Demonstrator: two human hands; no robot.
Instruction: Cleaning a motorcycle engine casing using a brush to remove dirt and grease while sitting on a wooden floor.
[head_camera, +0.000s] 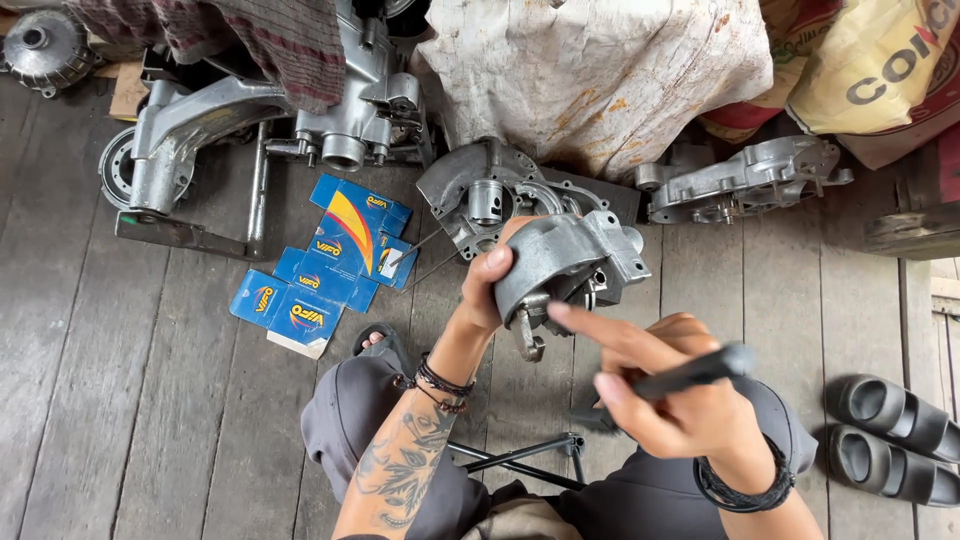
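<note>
left hand (490, 290) grips metal engine casing (565, 262) at its rim — likely heavy, rigid, greasy-slick | right hand (670, 395) clasps dark tool handle (700, 370) — forefinger extended

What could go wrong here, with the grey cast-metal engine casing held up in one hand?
The grey cast-metal engine casing rests only in the left hand, above the knees; it could slip. The right hand grips a dark tool handle with its forefinger close to the casing's edges, risking a pinch.
</note>
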